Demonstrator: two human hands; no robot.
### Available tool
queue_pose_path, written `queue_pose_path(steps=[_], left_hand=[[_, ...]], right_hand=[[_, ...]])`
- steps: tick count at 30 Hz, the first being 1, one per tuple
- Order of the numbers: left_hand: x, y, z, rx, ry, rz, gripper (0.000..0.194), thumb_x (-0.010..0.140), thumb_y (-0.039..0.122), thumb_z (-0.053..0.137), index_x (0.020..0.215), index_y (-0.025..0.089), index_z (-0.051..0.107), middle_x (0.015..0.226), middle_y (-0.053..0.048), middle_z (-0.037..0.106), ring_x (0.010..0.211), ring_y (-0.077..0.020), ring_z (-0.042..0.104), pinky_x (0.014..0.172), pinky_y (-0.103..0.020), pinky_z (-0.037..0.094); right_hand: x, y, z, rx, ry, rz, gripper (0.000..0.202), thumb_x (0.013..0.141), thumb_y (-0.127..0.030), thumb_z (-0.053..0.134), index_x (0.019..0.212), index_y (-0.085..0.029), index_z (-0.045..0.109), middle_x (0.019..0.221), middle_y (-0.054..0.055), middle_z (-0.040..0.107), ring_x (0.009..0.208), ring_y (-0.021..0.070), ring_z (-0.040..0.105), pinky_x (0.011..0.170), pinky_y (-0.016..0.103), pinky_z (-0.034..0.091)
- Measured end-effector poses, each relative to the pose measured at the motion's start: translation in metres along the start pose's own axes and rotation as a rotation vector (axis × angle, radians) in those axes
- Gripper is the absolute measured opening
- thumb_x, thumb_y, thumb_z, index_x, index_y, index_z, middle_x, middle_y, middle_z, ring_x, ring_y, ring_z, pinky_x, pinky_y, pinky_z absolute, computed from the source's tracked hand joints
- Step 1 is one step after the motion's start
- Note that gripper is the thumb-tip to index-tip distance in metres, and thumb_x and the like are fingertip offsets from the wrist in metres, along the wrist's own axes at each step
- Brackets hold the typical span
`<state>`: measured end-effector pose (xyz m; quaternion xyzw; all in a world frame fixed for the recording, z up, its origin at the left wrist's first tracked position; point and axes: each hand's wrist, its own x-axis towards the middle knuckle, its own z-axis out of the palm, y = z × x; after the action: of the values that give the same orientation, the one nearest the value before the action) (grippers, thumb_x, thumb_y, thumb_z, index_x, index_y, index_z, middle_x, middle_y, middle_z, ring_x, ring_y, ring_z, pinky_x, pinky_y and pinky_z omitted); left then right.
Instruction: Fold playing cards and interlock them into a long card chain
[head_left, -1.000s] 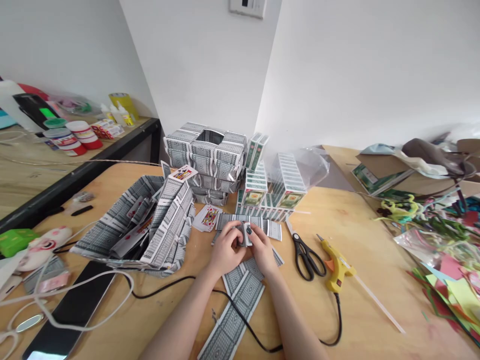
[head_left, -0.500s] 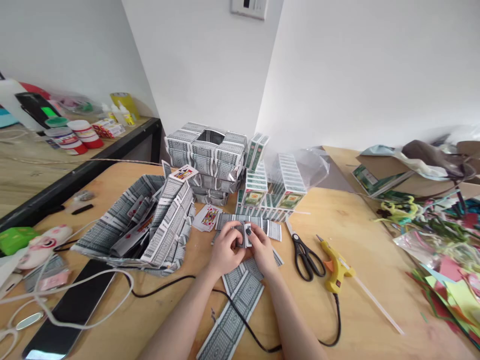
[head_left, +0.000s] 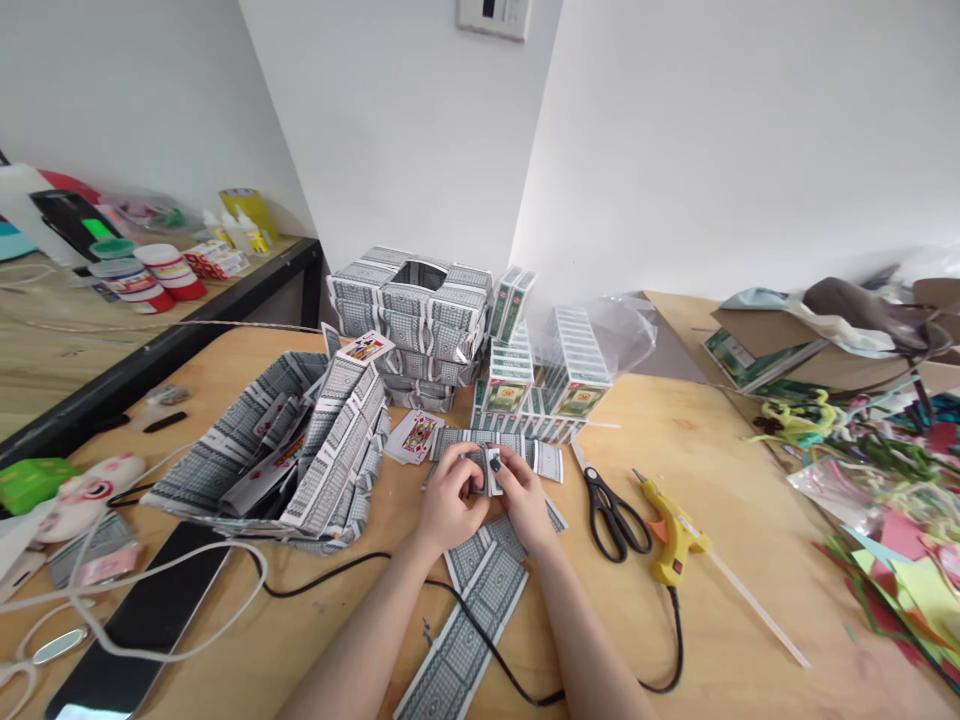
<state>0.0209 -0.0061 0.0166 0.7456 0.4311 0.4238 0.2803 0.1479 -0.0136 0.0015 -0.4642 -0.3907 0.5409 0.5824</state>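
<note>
A small folded playing card (head_left: 491, 480) is pinched between my two hands near the middle of the table. My left hand (head_left: 455, 495) has its fingers curled on the card's left side, and my right hand (head_left: 523, 493) grips its right side. Strips of joined grey-backed cards (head_left: 466, 640) lie below and between my forearms, and another strip (head_left: 550, 461) lies just behind my hands. Face-up cards (head_left: 415, 436) rest to the left of my fingers. To the left stands a basket made of folded cards (head_left: 195, 490) with loose cards inside.
Black-handled scissors (head_left: 616, 515) and a yellow glue gun (head_left: 677, 540) with its cord lie on the right. Behind are a card-built box (head_left: 435, 310) and stacked card packs (head_left: 574, 365). A phone (head_left: 142, 620) and white cable are at left.
The view has shifted very slightly. Both hands stay in the same place around the folded card, with barely any finger movement.
</note>
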Motion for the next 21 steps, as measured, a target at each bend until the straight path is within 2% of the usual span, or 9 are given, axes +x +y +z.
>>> queue_pose_path(steps=[13, 21], left_hand=[[0.0001, -0.0018, 0.0003, 0.037, -0.001, 0.018, 0.016, 0.06, 0.006, 0.049, 0.064, 0.018, 0.039, 0.105, -0.005, 0.045, 0.057, -0.0067, 0.042, 0.056, -0.023, 0.039], [-0.0009, -0.003, 0.0012, 0.1, -0.018, 0.008, 0.015, 0.06, 0.007, 0.049, 0.063, 0.018, 0.039, 0.107, -0.005, 0.046, 0.053, -0.0058, 0.042, 0.056, -0.023, 0.041]], right_hand=[[-0.0004, -0.0047, 0.0013, -0.029, -0.004, 0.018, 0.03, 0.072, -0.036, 0.059, 0.097, -0.02, 0.059, 0.09, 0.003, 0.063, 0.087, 0.0191, 0.056, 0.08, 0.031, 0.042], [-0.0007, -0.0077, 0.0023, -0.045, -0.056, -0.004, 0.029, 0.071, -0.035, 0.059, 0.096, -0.02, 0.059, 0.085, 0.002, 0.062, 0.081, 0.0177, 0.056, 0.077, 0.031, 0.043]])
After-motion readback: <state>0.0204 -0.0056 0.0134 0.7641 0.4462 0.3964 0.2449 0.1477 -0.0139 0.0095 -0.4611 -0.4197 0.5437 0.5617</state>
